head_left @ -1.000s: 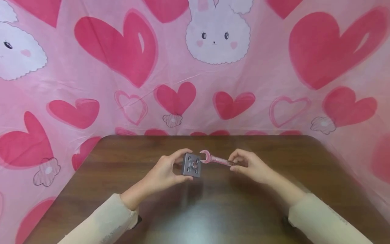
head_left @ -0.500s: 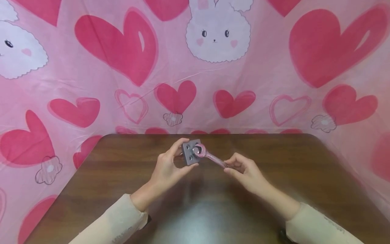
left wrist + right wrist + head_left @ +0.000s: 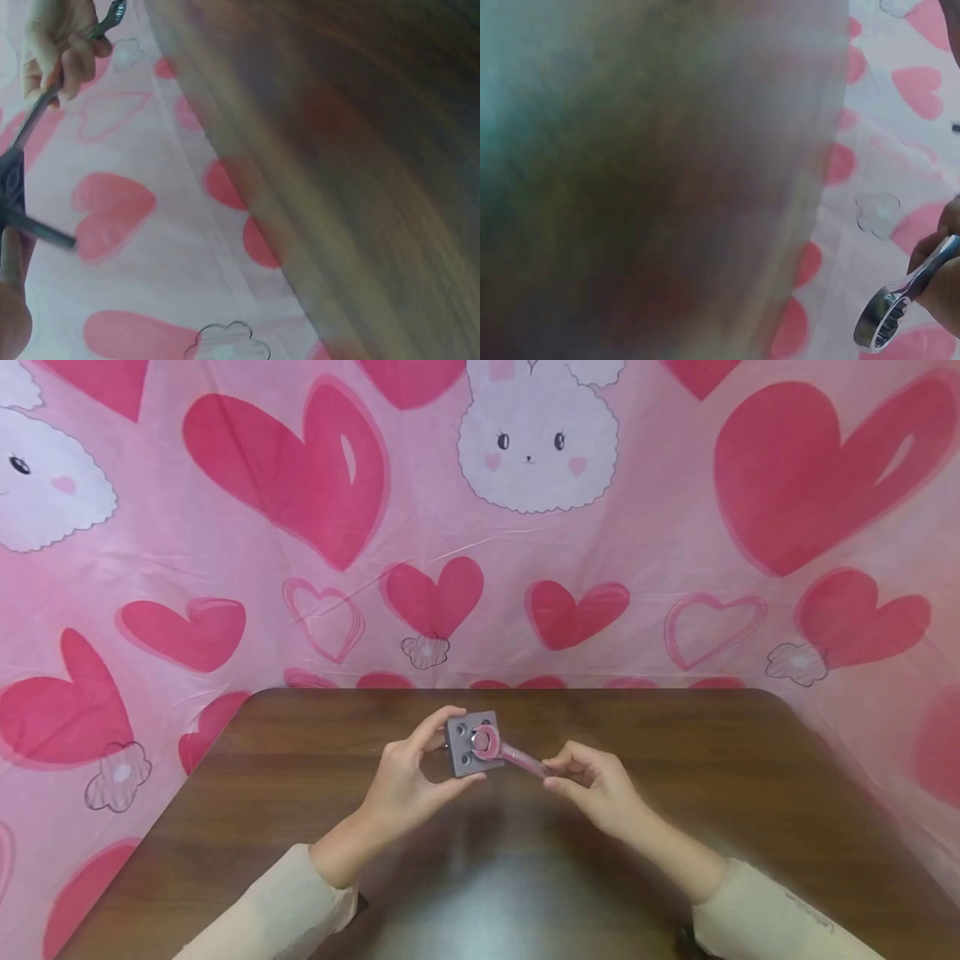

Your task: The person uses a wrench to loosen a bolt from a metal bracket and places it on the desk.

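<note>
My left hand (image 3: pixel 397 789) holds a small grey square plate (image 3: pixel 471 722) by its upper and lower edges, above the table. The plate has round holes near its corners and a bolt with its head (image 3: pixel 480 741) at the centre. My right hand (image 3: pixel 600 787) pinches a combination wrench (image 3: pixel 522 759) near its far end; the open-ended jaw sits around the bolt head. In the left wrist view, the bolt's shank (image 3: pixel 45 232) sticks out from the plate's back. The wrench's ring end (image 3: pixel 885 321) extends past my right fingers in the right wrist view.
A dark brown wooden table (image 3: pixel 480 893) lies beneath both hands, with a glare patch near its front. Behind it hangs a pink cloth (image 3: pixel 645 527) printed with hearts and rabbits, close past the table's back edge.
The wrench started to the right of the plate; its open end has moved left onto the bolt head. The plate rose, then dipped slightly, and the wrench handle now slopes down to the right.
</note>
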A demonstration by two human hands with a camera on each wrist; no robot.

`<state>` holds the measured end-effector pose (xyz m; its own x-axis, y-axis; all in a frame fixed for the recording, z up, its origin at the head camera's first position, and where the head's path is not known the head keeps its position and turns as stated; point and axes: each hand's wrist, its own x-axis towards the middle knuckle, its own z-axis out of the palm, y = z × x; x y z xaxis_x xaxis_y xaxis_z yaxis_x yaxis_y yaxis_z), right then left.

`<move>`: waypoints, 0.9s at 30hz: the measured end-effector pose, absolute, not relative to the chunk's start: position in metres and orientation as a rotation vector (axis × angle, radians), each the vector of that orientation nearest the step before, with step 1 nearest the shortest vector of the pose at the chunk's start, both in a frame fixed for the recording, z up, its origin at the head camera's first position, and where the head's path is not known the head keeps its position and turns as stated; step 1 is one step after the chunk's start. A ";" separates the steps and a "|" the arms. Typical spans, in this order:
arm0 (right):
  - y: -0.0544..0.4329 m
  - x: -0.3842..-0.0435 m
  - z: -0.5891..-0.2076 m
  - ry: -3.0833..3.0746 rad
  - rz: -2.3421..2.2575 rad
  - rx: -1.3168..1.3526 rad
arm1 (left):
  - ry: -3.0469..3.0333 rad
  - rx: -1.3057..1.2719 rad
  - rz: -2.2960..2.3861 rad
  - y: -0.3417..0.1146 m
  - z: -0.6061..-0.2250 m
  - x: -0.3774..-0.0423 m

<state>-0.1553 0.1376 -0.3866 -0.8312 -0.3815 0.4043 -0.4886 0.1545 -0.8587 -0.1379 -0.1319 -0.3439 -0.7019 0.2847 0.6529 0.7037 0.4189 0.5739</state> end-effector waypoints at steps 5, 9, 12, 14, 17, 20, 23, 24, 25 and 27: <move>0.151 -0.166 -0.374 -2.423 1.682 0.985 | -2.350 -0.953 -1.204 -0.141 -0.338 -0.133; 0.157 -0.182 -0.364 -2.487 1.625 1.111 | -2.461 -1.069 -1.247 -0.148 -0.334 -0.134; 0.158 -0.193 -0.359 -2.509 1.631 1.212 | -2.545 -1.164 -1.367 -0.152 -0.331 -0.136; 0.158 -0.199 -0.354 -2.524 1.616 1.280 | -2.598 -1.226 -1.460 -0.154 -0.329 -0.138; 0.160 -0.205 -0.346 -2.556 1.554 1.374 | -2.690 -1.286 -1.588 -0.154 -0.328 -0.141; 0.161 -0.207 -0.339 -2.600 1.522 1.433 | -2.755 -1.348 -1.657 -0.152 -0.327 -0.145; 0.159 -0.208 -0.335 -2.656 1.512 1.465 | -2.778 -1.418 -1.713 -0.152 -0.328 -0.147; 0.158 -0.208 -0.334 -2.672 1.516 1.475 | -2.778 -1.445 -1.720 -0.153 -0.328 -0.148; 0.156 -0.209 -0.333 -2.683 1.518 1.490 | -2.777 -1.475 -1.724 -0.154 -0.328 -0.148; 0.152 -0.209 -0.331 -2.695 1.543 1.516 | -2.772 -1.529 -1.720 -0.156 -0.329 -0.147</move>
<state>-0.2087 0.1518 -0.3312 -0.5757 -0.8053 0.1413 -0.5297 0.2357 -0.8148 -0.1472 -0.1561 -0.3286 -0.5540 0.8315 0.0417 0.4066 0.2265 0.8851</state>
